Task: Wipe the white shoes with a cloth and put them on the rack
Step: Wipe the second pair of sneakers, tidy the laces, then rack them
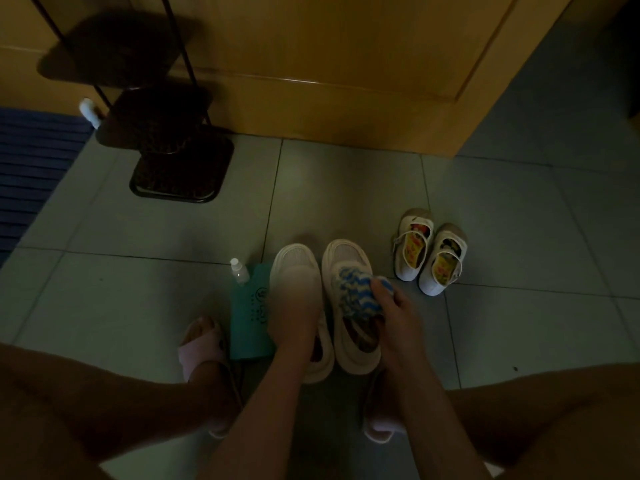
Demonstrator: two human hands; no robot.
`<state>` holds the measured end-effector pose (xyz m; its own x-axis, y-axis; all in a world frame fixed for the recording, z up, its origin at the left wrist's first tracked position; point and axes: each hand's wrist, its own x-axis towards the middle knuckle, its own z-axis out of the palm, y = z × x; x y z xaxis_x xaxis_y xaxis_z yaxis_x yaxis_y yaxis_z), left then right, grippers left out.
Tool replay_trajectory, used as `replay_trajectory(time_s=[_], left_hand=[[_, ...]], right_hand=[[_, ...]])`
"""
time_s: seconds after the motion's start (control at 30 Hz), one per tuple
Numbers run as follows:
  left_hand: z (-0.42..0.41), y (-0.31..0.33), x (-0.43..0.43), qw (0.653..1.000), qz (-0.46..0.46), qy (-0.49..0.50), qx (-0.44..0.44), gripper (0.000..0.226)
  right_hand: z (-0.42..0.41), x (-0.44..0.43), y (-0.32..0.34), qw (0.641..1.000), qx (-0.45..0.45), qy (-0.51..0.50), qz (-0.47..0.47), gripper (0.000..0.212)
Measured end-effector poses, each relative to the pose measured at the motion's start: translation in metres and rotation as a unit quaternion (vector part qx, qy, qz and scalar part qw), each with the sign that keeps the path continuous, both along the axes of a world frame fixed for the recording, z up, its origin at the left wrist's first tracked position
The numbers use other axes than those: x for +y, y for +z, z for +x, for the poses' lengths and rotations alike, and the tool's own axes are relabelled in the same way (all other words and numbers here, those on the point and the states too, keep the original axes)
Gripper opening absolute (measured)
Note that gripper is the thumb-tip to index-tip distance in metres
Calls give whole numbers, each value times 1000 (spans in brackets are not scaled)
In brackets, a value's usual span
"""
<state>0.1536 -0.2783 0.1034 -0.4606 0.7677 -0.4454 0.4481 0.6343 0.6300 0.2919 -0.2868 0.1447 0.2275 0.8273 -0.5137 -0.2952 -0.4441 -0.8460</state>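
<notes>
Two white shoes [346, 258] on tiled floor [502, 188]: right hand [398, 317], fingers curled, presses striped cloth [356, 292] onto one; left hand [294, 306] covers the other, fingers blurred, grip unclear.

Both bare arms reach down between the knees.
The left hand [294, 306], blurred, lies palm-down on a white shoe [294, 261]; the right hand [398, 317] grips a cloth [349, 289].

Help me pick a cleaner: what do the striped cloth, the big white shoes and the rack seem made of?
Cloth: soft fuzzy textile, perhaps microfibre or knit, judging by its fluffy blue-and-white ridges. Big white shoes: mesh-like toe panels, thick smooth soles, probably synthetic. Rack: thin dark rods, likely metal; shelf material unclear in dim light.
</notes>
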Motion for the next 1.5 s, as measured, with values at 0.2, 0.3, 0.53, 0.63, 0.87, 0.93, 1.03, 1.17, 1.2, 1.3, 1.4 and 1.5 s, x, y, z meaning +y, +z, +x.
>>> replay_trajectory(time_s=[0.2,0.3,0.53,0.63,0.87,0.93,1.03,1.17,1.2,1.3,1.4,1.5], left_hand=[[-20,-8,-13,996,52,40,-67,63],[-33,-6,-18,991,70,44,-109,62],[-50,-9,-23,984,85,35,-150,55],[-49,-7,-23,982,81,47,-163,57],[-49,-10,-24,982,94,49,-158,55],[-51,-11,-25,982,93,54,-158,55],[-55,-10,-27,979,99,60,-169,53],[-54,-11,-29,980,94,60,-167,56],[-54,-11,-29,980,91,61,-166,56],[-53,-11,-28,982,93,56,-152,56],[-52,-13,-28,983,103,56,-142,56],[-51,-15,-27,985,103,54,-129,55]], right_hand=[[-39,40,-2,987,-140,30,79,26],[-68,66,-12,960,-228,107,122,26],[-89,87,-42,871,-276,379,146,37],[-75,78,-40,838,-315,419,154,50],[-52,18,-33,857,-281,423,93,40],[-50,16,-25,888,-241,387,56,29],[-55,50,-7,942,-243,216,85,24],[-92,97,1,910,-256,295,142,34],[-102,97,-9,878,-285,360,134,36],[-114,81,-35,795,-379,444,166,47],[-99,72,-45,748,-429,476,174,52],[-86,53,-41,768,-343,511,178,50]])
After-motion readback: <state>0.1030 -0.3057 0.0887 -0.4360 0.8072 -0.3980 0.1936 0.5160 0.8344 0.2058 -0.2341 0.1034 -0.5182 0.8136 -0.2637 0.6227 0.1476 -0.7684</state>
